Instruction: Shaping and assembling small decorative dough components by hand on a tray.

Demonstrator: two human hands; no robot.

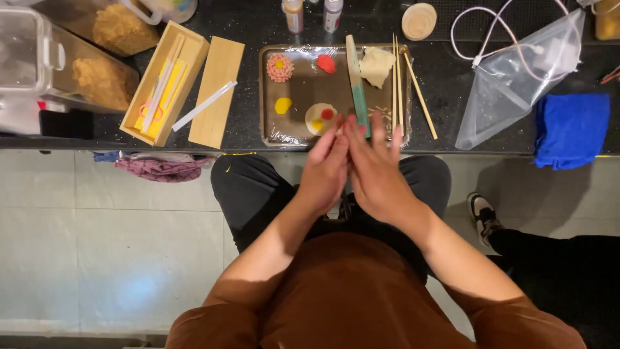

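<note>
hidden: anything between hands | cut off: containers, bottles

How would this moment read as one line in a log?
left hand: pressed palm to palm with right hand | held item: cannot tell | tray: just ahead, holding clay pieces | sticks: on tray edge

Left hand and right hand pressed palm to palm; fingers straight.

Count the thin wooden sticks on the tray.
3: two sticks lie side by side near the tray's right edge; a third stick slants across that edge onto the counter. None seem hidden.
</note>
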